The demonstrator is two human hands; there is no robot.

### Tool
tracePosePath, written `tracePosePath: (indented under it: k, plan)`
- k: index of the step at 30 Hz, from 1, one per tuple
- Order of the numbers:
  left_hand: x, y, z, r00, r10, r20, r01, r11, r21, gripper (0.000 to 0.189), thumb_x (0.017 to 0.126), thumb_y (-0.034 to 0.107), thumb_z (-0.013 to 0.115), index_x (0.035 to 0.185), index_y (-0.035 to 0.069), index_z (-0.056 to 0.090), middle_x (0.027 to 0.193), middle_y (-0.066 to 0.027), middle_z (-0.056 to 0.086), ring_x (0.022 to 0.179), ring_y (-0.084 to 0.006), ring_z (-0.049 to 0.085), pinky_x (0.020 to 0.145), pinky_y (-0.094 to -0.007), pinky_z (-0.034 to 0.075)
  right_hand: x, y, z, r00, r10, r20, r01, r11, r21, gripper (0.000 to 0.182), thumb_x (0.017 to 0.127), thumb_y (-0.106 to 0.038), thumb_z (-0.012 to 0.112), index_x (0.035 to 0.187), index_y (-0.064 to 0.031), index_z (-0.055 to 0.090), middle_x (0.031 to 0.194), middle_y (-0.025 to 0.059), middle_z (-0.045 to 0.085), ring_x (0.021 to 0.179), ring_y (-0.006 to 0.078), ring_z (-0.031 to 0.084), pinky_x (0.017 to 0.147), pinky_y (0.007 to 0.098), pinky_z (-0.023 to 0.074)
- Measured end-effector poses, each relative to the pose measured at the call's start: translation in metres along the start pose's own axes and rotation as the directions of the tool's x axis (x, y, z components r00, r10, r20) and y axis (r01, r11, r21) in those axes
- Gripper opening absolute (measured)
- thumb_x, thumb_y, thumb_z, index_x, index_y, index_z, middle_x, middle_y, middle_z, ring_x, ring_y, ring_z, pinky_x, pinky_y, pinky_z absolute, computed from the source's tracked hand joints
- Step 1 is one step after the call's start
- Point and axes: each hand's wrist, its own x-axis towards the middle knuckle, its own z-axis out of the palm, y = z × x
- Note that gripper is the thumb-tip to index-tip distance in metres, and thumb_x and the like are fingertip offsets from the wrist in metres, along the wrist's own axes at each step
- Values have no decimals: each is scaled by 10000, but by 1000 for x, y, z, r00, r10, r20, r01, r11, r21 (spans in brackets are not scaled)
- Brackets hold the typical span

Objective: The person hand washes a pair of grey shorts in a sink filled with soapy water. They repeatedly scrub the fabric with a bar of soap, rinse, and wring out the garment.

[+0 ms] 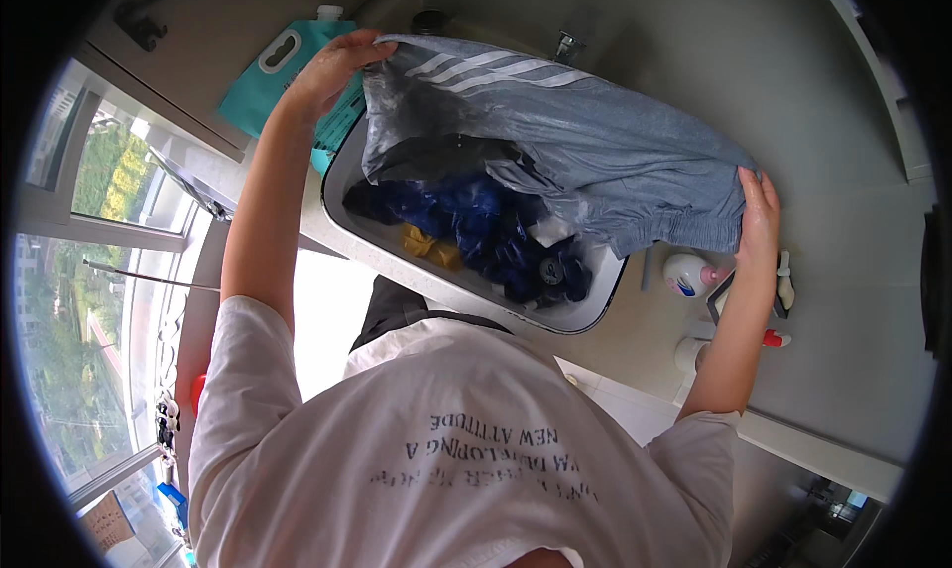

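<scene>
Wet grey shorts [595, 122] with white stripes and a gathered elastic waistband are stretched out over a white basin [595, 315] with a dark rim. My left hand [338, 66] grips the striped garment's hem at the upper left. At the right, my right hand [758, 211] holds the end of the waistband. Part of the shorts hangs into the basin. Below them, dark blue wet clothes [476, 218] lie in water, with a yellow cloth piece [428, 247] at their left.
Behind my left hand stands a teal refill pouch [260, 77] with a white cap. A faucet [569, 46] rises behind the basin. Near my right forearm are a white pump bottle [688, 274], a white cup [690, 354] and a brush-like item [785, 282]. Windows [111, 166] line the left.
</scene>
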Motion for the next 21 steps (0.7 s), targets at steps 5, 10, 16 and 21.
tracePosePath:
  k: [5, 10, 16, 21]
  plan:
    - [39, 2, 0, 970, -64, 235, 149, 919, -364, 228, 837, 206, 580, 1020, 69, 593, 981, -25, 600, 960, -125, 531, 835, -259, 410, 33, -35, -13, 936, 282, 210, -328, 917, 228, 226, 847, -170, 602, 986, 8, 611, 948, 86, 639, 850, 184, 623, 758, 292, 504]
    - [59, -14, -20, 933, -45, 357, 213, 869, -446, 282, 811, 202, 612, 1054, 62, 589, 1037, -39, 590, 957, -147, 545, 844, -279, 425, 30, -61, 4, 930, 215, 298, -283, 935, 211, 213, 835, -169, 593, 941, 14, 623, 900, 99, 656, 806, 201, 636, 752, 308, 515]
    - [70, -18, -25, 906, 13, 423, 40, 992, -117, 492, 736, 307, 727, 1115, 35, 570, 1017, -39, 592, 981, -139, 527, 855, -276, 385, 10, -81, 4, 981, 158, 111, -185, 932, 311, 234, 833, -169, 576, 956, 25, 620, 951, 125, 649, 861, 236, 629, 801, 344, 504]
    - [79, -8, -22, 827, 82, 556, -230, 952, 202, 468, 746, 335, 731, 1073, 33, 589, 968, -32, 600, 969, -137, 526, 869, -262, 374, 0, -82, -26, 999, 47, 15, -49, 925, 377, 287, 864, -195, 515, 1018, 32, 599, 1037, 147, 629, 961, 261, 604, 879, 387, 473]
